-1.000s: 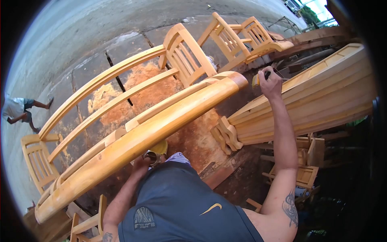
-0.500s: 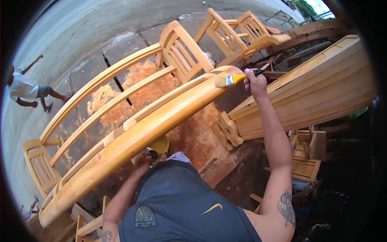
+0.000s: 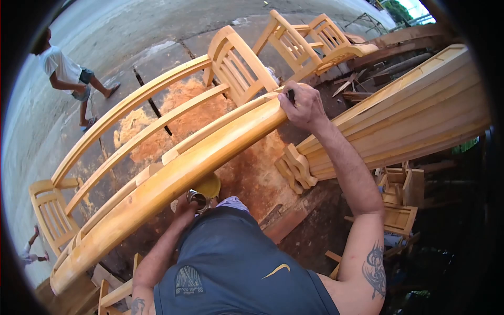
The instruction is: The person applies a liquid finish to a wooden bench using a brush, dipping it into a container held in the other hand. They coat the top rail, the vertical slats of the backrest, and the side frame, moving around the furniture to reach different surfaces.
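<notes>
A long varnished wooden beam [image 3: 173, 178] crosses the view diagonally, part of a large slatted furniture frame. At its upper right end is my right hand [image 3: 305, 107], closed round the brush, of which only the dark handle tip [image 3: 290, 95] shows. The bristles are hidden behind the hand and the beam end. Below the beam, near my waist, my left hand [image 3: 185, 209] is wrapped round a metal can [image 3: 198, 199]. A yellow container [image 3: 209, 186] sits just beyond the can, partly hidden by the beam.
Orange sawdust [image 3: 184, 105] lies on the ground beyond the beam. Wooden chairs [image 3: 294, 44] stand at the top. Stacked long boards [image 3: 399, 121] fill the right side. A person [image 3: 68, 73] walks at upper left; another person [image 3: 31, 254] is partly visible at lower left.
My right hand has moved left and slightly down to the beam's end, and the brush has turned out of sight. The upper-left person has moved up and right; my left hand stays put.
</notes>
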Motion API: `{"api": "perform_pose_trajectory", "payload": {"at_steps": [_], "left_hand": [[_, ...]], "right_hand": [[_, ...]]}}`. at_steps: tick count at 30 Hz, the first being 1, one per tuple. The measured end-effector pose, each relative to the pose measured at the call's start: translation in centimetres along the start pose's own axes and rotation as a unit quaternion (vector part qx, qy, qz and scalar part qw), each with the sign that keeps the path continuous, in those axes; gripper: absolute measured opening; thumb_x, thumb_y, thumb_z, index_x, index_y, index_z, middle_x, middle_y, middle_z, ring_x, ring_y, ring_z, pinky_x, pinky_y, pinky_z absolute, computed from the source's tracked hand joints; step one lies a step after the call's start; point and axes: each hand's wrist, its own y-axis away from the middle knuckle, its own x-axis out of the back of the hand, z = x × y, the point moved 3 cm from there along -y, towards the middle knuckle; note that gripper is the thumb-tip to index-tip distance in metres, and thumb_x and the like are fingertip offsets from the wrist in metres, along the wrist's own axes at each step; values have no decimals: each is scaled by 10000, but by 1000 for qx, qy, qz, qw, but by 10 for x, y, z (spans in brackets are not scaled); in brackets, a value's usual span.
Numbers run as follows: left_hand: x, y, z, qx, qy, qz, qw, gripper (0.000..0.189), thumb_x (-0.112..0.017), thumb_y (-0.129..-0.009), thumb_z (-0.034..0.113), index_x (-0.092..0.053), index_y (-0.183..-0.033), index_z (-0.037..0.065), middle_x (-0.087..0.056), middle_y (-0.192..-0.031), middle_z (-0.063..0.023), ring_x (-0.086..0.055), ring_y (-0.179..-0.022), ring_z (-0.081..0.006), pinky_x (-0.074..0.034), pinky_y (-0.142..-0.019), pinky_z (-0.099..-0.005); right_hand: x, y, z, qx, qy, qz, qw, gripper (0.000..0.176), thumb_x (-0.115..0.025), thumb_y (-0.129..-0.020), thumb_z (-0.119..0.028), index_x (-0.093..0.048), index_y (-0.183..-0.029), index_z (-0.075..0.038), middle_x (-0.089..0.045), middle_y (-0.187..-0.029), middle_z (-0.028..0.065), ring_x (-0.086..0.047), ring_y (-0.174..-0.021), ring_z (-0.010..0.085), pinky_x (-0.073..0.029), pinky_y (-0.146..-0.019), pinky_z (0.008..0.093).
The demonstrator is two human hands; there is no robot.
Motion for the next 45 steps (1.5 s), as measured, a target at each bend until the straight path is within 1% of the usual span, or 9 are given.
{"api": "perform_pose_trajectory", "payload": {"at_steps": [4,11,17,22,28,31,35,41,45], "left_hand": [[3,-1,11,45,-10,-46,998,764,-535,-795,51,-383,-1542,5,-545,-1432,-242,-525,-1339,-312,-391,-1119,-348],[-2,-16,-30,-6,6,-27,1000,690,-547,-791,44,-450,-1470,-24,-594,-1340,-233,-556,-1282,-318,-409,-1091,-364],[15,2,3,18,-8,-46,999,605,-540,-807,53,-503,-1406,-27,-613,-1288,-220,-574,-1239,-317,-423,-1063,-371],[21,5,-4,32,22,-57,998,611,-541,-806,60,-502,-1410,-21,-607,-1307,-234,-570,-1251,-335,-418,-1070,-381],[23,9,0,20,-20,-53,998,689,-531,-807,67,-435,-1485,-9,-569,-1392,-242,-531,-1322,-330,-390,-1109,-369],[22,8,-3,-6,-12,-59,998,713,-523,-811,55,-405,-1510,-13,-551,-1423,-240,-512,-1353,-323,-376,-1126,-360],[23,6,-8,-6,-5,-53,999,700,-513,-825,31,-397,-1513,-25,-549,-1425,-231,-513,-1348,-315,-375,-1129,-357],[33,8,-22,-11,17,-79,997,639,-523,-844,27,-432,-1474,-29,-577,-1381,-218,-536,-1309,-292,-393,-1100,-351],[42,17,-12,9,7,-76,997,546,-533,-843,33,-505,-1385,-30,-634,-1270,-200,-584,-1211,-282,-422,-1046,-346]], "right_hand": [[23,-7,12,-283,-289,53,913,260,-683,-970,-295,-682,-954,-36,-624,-635,4,-593,-557,71,-476,-499,264],[24,56,90,-413,-171,128,885,260,-688,-964,-291,-694,-946,-32,-658,-661,28,-596,-503,83,-489,-478,244],[66,41,94,-160,141,119,970,164,-676,-940,-209,-653,-917,-49,-683,-704,136,-695,-644,295,-527,-590,406],[3,27,8,48,73,100,991,115,-669,-909,-133,-638,-908,-22,-660,-734,158,-668,-658,329,-535,-622,383],[-1,0,-54,-39,-94,120,988,164,-663,-960,-180,-645,-921,-22,-625,-661,98,-629,-586,207,-512,-588,320],[6,5,-31,-327,-289,145,888,216,-667,-978,-237,-659,-923,-28,-638,-672,38,-602,-557,113,-484,-532,273],[2,63,29,-431,-199,154,866,272,-667,-971,-297,-680,-944,-27,-639,-643,22,-596,-537,91,-473,-498,259],[54,59,65,-178,112,202,957,201,-676,-959,-236,-660,-929,-38,-667,-663,122,-680,-604,280,-525,-576,396],[15,32,-2,-88,68,83,990,103,-670,-931,-145,-634,-925,-49,-676,-753,155,-685,-681,344,-529,-607,411]]}}
